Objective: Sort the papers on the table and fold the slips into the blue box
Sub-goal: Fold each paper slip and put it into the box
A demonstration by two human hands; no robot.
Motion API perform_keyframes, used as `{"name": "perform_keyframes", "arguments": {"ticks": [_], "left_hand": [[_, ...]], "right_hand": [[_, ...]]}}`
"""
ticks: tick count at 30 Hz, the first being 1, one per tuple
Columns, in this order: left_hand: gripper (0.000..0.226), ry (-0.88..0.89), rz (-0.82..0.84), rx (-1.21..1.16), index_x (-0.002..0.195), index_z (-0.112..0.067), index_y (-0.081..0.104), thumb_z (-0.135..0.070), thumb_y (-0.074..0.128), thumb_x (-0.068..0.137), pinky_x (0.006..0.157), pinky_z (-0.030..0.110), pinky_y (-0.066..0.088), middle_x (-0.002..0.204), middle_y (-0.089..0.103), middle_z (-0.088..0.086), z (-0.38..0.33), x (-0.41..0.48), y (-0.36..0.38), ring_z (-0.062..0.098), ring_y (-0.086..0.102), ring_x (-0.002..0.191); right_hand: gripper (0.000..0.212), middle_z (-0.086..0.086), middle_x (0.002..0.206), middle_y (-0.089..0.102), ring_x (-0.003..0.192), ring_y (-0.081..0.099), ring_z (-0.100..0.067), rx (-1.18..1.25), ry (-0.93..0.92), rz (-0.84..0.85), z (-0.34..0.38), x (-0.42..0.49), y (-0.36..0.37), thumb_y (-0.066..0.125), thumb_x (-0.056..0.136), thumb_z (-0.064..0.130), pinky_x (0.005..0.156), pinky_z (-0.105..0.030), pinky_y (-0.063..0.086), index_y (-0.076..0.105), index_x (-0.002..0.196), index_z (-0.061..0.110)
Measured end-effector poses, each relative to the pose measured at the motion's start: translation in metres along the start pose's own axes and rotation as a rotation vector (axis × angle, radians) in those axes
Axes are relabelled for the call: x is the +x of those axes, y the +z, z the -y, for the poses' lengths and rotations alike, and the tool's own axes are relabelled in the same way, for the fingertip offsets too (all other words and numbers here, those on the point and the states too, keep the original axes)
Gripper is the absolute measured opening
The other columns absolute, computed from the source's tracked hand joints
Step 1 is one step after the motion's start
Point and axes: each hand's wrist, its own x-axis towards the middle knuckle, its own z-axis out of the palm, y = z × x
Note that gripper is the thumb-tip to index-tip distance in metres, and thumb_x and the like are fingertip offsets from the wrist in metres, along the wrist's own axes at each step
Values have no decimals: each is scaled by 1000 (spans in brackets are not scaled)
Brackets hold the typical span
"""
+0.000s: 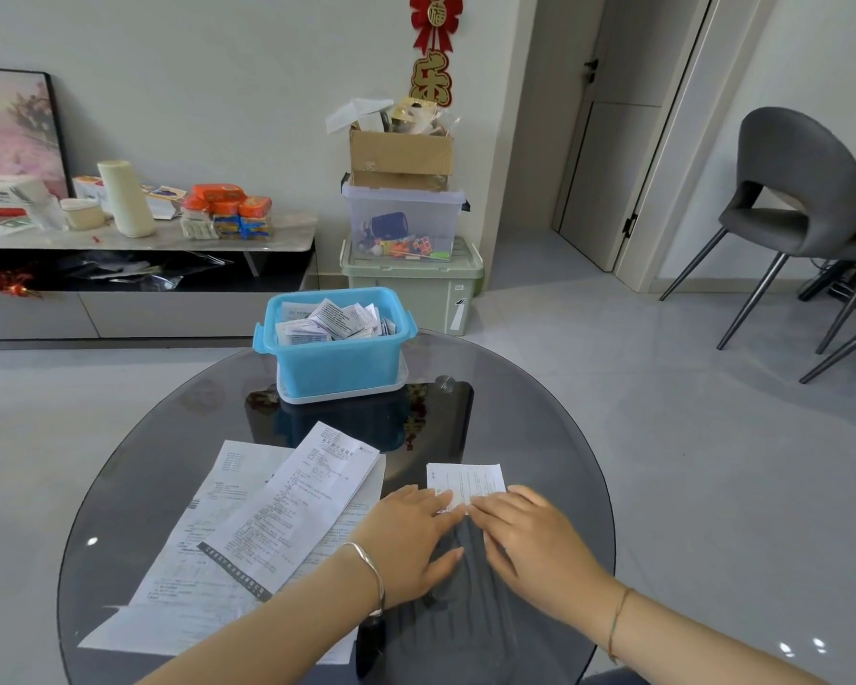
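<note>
The person leans over the round glass table (539, 427) with both hands flat. The left hand (416, 536) and the right hand (530, 531) have straight fingers, and their tips meet and press on the near edge of a small white printed slip (465, 479). Neither hand grips anything.

Just left of the hands lies a loose pile of long printed sheets (268, 511). Their headings are in Chinese characters, too small for me to read.

Behind them, at the far side of the table, stands the blue box (337, 360), open and already full with folded slips.

On the wall hangs a red ornament (431, 84) with the golden characters 福 and 乐.
</note>
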Motion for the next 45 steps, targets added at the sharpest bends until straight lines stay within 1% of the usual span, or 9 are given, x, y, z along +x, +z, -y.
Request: {"name": "perform_keyframes", "arguments": {"ticks": [5,12,20,23,28,35,39,42,45], "left_hand": [[55,-1,-2,-15,149,-23,26,-47,27,100,117,31,13,155,28,4,0,0,-2,21,28,141],[60,-23,48,94,150,-28,22,-57,23,97,107,38,26,139,42,12,-18,7,-5,29,42,123],[71,-4,59,118,138,-17,44,-63,13,93,114,41,25,139,50,4,3,-4,-11,22,48,124],[95,14,4,104,137,-17,44,-65,-10,75,109,40,31,134,54,2,12,-12,-4,19,51,119],[82,-7,27,52,140,-17,40,-65,3,85,110,38,33,139,50,3,14,-16,-1,20,48,124],[57,-70,34,-51,138,-19,45,-54,31,96,105,33,39,135,53,2,14,-18,-11,19,50,120],[55,-126,-110,-273,147,-25,30,-46,42,97,106,28,38,147,41,-4,15,-18,-14,14,44,129],[63,-135,-269,-340,152,-28,15,-40,45,98,112,26,30,158,16,-11,14,-18,-16,11,27,141],[65,-103,-280,-287,152,-33,10,-40,45,98,119,30,18,159,6,-14,9,-12,-14,10,11,146]], "right_hand": [[37,11,104,71,96,65,-7,-56,37,-21,-11,-10,-7,43,82,30,102,-30,41,75,96,22],[39,13,107,71,105,65,-8,-49,115,57,-18,-19,-19,40,82,33,97,-26,45,76,94,25],[39,12,102,72,99,67,-9,-76,100,65,-18,-17,-22,40,80,34,87,-25,51,77,89,24],[27,11,102,72,98,68,-10,-108,73,60,-17,-15,-22,51,78,31,84,-25,52,77,86,24],[25,3,106,71,98,68,-14,-228,1,-5,-16,-2,-17,67,79,42,84,-28,54,72,86,19],[34,8,60,57,45,55,-12,-255,-114,87,-1,31,-3,90,54,27,39,-19,38,60,66,20],[36,7,45,50,33,45,-14,-295,-61,82,-4,32,-4,88,42,14,35,-20,20,64,67,19],[29,1,55,61,45,54,-19,53,239,-60,-3,32,-14,73,75,9,41,-25,31,68,103,17],[28,9,72,70,65,66,-7,755,641,-117,-2,30,-33,52,93,4,59,-19,49,61,116,16]]}}
